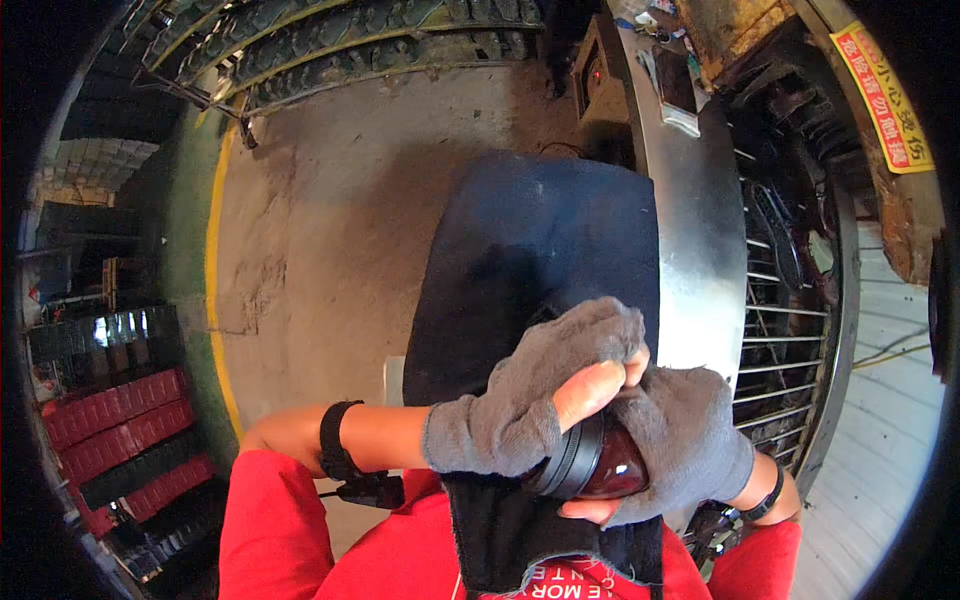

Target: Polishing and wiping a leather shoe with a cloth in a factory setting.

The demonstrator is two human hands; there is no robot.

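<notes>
My left hand, in a grey fingerless glove, is closed with its fingers curled over the top of a glossy dark red shoe with a black ribbed sole edge. My right hand, gloved the same way, wraps around the shoe's right side, its fingertips showing beneath. Close to my chest, the shoe is held over a dark apron. Both hands cover much of it, so its full shape is hidden.
To the right runs a metal bench, with a barred rack holding dark shoes beyond it. Racks of dark shoe-like shapes stand at the far side. Red and black stacked pieces lie at left. A yellow line marks the floor.
</notes>
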